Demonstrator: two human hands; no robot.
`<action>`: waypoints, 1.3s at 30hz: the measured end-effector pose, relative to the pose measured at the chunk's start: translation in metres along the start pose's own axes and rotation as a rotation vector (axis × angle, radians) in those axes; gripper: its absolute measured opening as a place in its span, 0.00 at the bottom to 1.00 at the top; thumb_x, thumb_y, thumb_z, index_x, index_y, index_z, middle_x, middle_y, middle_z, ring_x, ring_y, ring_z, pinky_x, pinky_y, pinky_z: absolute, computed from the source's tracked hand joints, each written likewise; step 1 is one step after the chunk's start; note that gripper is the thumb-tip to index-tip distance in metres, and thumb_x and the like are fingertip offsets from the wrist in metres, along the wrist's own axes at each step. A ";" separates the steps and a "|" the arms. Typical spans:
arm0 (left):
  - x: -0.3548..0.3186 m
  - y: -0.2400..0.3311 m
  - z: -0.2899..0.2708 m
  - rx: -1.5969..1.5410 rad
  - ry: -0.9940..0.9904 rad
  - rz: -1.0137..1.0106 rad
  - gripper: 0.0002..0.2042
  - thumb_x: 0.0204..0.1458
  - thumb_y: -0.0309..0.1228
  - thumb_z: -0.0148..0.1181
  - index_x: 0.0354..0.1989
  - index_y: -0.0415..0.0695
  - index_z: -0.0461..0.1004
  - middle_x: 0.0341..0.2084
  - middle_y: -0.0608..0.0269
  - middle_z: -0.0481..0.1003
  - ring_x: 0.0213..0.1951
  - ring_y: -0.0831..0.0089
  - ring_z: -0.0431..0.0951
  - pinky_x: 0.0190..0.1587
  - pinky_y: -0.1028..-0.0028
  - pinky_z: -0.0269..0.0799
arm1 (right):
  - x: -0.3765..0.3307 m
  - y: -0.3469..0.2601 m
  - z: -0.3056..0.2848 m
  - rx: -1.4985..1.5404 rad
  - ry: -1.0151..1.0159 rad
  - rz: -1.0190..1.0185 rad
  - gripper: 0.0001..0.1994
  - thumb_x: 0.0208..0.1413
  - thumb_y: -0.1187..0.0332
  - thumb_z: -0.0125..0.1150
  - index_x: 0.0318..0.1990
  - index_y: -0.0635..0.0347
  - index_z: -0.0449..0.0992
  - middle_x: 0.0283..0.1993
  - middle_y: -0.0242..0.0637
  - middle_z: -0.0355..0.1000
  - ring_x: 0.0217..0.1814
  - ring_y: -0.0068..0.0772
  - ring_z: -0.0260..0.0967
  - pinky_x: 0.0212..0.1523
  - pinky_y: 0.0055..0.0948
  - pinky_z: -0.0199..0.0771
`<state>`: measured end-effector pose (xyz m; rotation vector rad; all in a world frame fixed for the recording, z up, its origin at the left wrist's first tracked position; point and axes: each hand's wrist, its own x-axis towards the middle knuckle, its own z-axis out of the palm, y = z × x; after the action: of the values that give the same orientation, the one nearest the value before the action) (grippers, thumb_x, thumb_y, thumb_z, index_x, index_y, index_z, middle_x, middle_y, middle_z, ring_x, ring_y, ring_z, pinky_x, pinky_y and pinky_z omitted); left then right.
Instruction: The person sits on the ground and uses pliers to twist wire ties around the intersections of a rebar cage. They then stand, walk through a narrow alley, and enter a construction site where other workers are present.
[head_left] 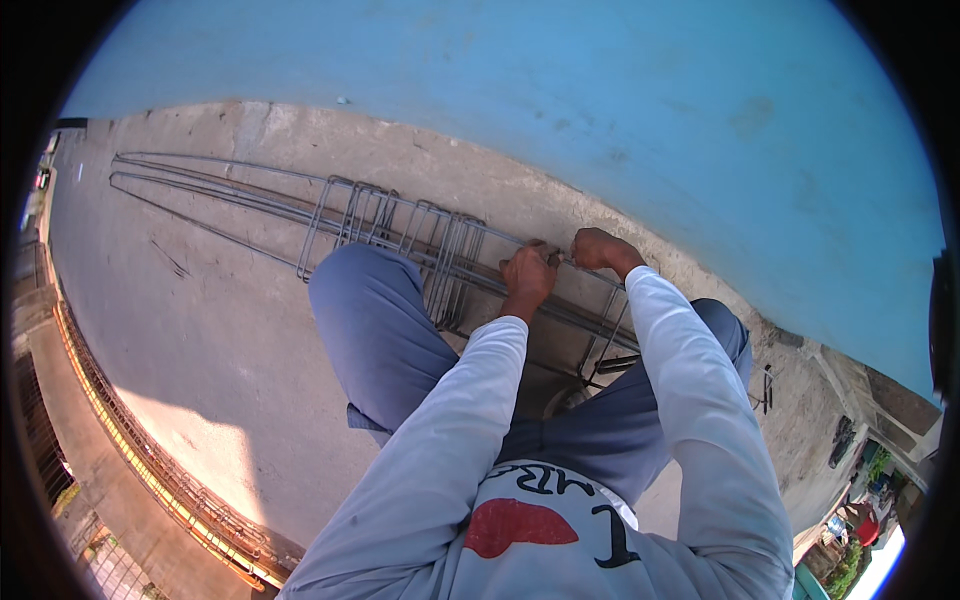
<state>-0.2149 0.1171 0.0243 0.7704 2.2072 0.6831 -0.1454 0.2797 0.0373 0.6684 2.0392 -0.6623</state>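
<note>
Head view: person sits low on a grey concrete floor (215,330), knees apart, working on a cage of long steel bars (270,207) and rectangular steel stirrups (370,210). Cage runs from the far left, where the bars end in U-bends, to between the legs; it lies past the left knee, which covers part of it. Stirrups bunch up in two groups, one just beyond the left knee, the other closer to the hands, standing tilted around the bars; another stirrup (603,340) is at the right end, near the right thigh. Left hand (530,275) has its fingers curled around the far long bar, gripping it, thumb side toward the other hand. Right hand (600,248) closed in a fist, just beside the left one and near the same bar; contents hidden, can't tell what it holds. Both forearms in white sleeves (450,390), trousers (370,310) blue-grey, shirt front has a red shape (520,527) and dark lettering. Blue wall (620,110) along the far side. Small bent steel piece (767,388) on the floor right of the right knee, dark object (843,440) farther right, too small to identify. Sunlit patch (190,435) at near left.
</note>
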 end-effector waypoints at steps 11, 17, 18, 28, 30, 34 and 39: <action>-0.001 0.006 0.005 0.049 0.009 0.082 0.08 0.53 0.38 0.63 0.39 0.52 0.81 0.46 0.68 0.77 0.49 0.64 0.77 0.53 0.53 0.62 | -0.014 -0.004 0.018 1.646 -0.170 0.175 0.08 0.61 0.71 0.52 0.31 0.65 0.72 0.17 0.25 0.59 0.14 0.14 0.46 0.13 0.18 0.44; -0.009 -0.002 0.015 -0.235 0.127 0.102 0.11 0.49 0.32 0.67 0.41 0.48 0.77 0.54 0.58 0.69 0.47 0.52 0.76 0.50 0.56 0.69 | -0.040 -0.004 -0.011 0.751 0.116 0.069 0.14 0.63 0.62 0.53 0.38 0.66 0.77 0.29 0.36 0.74 0.28 0.26 0.69 0.27 0.30 0.70; -0.016 0.000 0.017 -0.318 0.208 0.117 0.12 0.47 0.30 0.68 0.41 0.47 0.76 0.56 0.55 0.67 0.47 0.50 0.75 0.50 0.56 0.70 | -0.047 0.003 -0.023 0.447 0.264 0.073 0.16 0.63 0.60 0.52 0.41 0.66 0.77 0.34 0.38 0.76 0.34 0.29 0.72 0.33 0.33 0.73; -0.036 -0.019 0.030 0.074 0.006 0.016 0.14 0.54 0.36 0.62 0.48 0.48 0.75 0.37 0.47 0.77 0.40 0.44 0.77 0.42 0.52 0.72 | -0.269 0.090 -0.037 1.082 0.633 -0.144 0.21 0.64 0.55 0.52 0.54 0.63 0.74 0.43 0.36 0.76 0.43 0.27 0.72 0.45 0.28 0.73; -0.039 -0.016 0.029 0.148 0.054 0.071 0.14 0.56 0.38 0.59 0.48 0.48 0.75 0.31 0.46 0.78 0.38 0.43 0.78 0.42 0.51 0.72 | -0.293 0.123 -0.010 1.273 0.850 -0.100 0.21 0.64 0.54 0.52 0.54 0.62 0.74 0.43 0.35 0.76 0.41 0.26 0.71 0.44 0.28 0.73; -0.044 0.003 0.032 0.156 0.128 0.094 0.17 0.56 0.41 0.60 0.50 0.46 0.73 0.41 0.49 0.77 0.44 0.48 0.77 0.45 0.52 0.72 | -0.306 0.192 0.082 1.261 1.124 0.322 0.20 0.62 0.57 0.55 0.52 0.64 0.76 0.39 0.37 0.77 0.38 0.28 0.72 0.41 0.30 0.73; -0.030 0.010 0.036 0.412 0.073 0.142 0.23 0.51 0.44 0.66 0.48 0.39 0.73 0.41 0.52 0.78 0.44 0.51 0.77 0.46 0.56 0.72 | -0.265 0.220 0.215 0.778 1.294 0.700 0.12 0.56 0.65 0.57 0.42 0.62 0.79 0.35 0.54 0.76 0.41 0.57 0.73 0.43 0.44 0.72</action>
<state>-0.1677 0.1121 0.0211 1.1316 2.4103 0.3256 0.2510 0.2384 0.1142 2.6448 2.2408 -0.6203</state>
